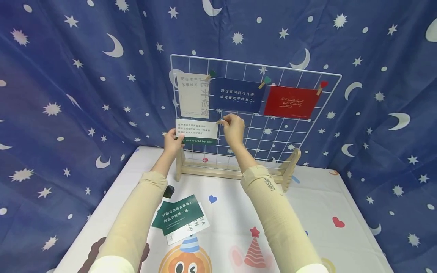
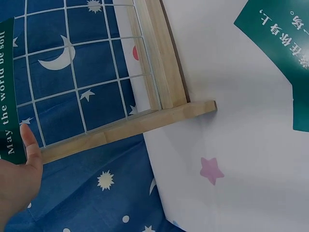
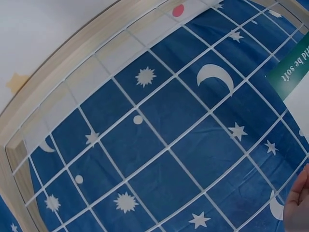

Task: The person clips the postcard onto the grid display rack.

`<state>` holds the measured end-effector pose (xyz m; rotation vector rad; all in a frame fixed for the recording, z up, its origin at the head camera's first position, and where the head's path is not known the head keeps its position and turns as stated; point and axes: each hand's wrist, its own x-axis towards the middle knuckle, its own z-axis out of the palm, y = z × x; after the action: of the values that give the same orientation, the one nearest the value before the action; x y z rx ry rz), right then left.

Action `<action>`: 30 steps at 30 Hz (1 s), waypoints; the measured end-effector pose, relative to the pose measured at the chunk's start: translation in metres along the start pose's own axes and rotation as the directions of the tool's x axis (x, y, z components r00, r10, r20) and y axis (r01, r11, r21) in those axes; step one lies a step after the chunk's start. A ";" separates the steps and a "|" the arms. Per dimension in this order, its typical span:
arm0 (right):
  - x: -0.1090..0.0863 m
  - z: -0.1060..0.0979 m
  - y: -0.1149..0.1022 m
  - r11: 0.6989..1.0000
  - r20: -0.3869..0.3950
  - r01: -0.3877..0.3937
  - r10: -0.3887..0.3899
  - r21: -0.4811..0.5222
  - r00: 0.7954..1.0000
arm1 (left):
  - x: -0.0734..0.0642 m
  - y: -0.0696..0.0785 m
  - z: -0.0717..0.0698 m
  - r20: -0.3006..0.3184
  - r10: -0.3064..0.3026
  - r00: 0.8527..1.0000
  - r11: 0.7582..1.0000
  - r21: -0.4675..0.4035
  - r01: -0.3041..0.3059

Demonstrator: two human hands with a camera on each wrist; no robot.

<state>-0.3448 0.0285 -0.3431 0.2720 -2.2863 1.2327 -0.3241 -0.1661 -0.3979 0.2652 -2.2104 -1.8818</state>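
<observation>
On the far left of the work I see a small dark thing (image 1: 168, 191) on the white table (image 1: 228, 216), but from way over here I can't tell what it is. Above it, I have the left hand (image 1: 174, 140) pinching the white and green card (image 1: 198, 131) by its lower left side, thumb in front. Under that arm, some loose cards (image 1: 182, 214) lie in a messy pile on the table.

The white and green card is up against the wire grid (image 3: 168, 147), just below the cream card (image 1: 191, 100). At its top right corner is what looks like a little wooden clip (image 1: 219, 122), and I have the right hand (image 1: 235, 129) pinching it. I can't tell if the clip bites the wire.

Further right, the blue card (image 1: 235, 99) and the red card (image 1: 291, 103) hang in the top row.

I think I'm on the clipping step for this card. Next, I'd say, I need to keep the card flat and still with the left hand, push the clip over both card and wire, then let go gently. If the clip only gets the paper, the card could drop.
</observation>
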 end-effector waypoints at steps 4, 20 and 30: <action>0.001 0.002 -0.002 1.000 0.027 -0.020 0.021 -0.014 0.999 | 0.001 -0.001 0.002 -0.014 -0.008 1.000 1.000 -0.009 0.008; 0.000 0.007 -0.010 0.995 0.006 -0.098 0.098 -0.006 0.995 | 0.003 -0.001 0.009 -0.123 -0.030 0.992 0.998 -0.053 0.023; -0.001 0.009 -0.010 0.995 -0.015 -0.099 0.099 0.021 0.995 | 0.000 0.000 0.010 -0.151 -0.026 0.988 1.000 0.005 0.027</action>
<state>-0.3433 0.0159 -0.3406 0.1574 -2.2992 1.3033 -0.3273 -0.1568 -0.3995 0.4261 -2.1233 -1.8038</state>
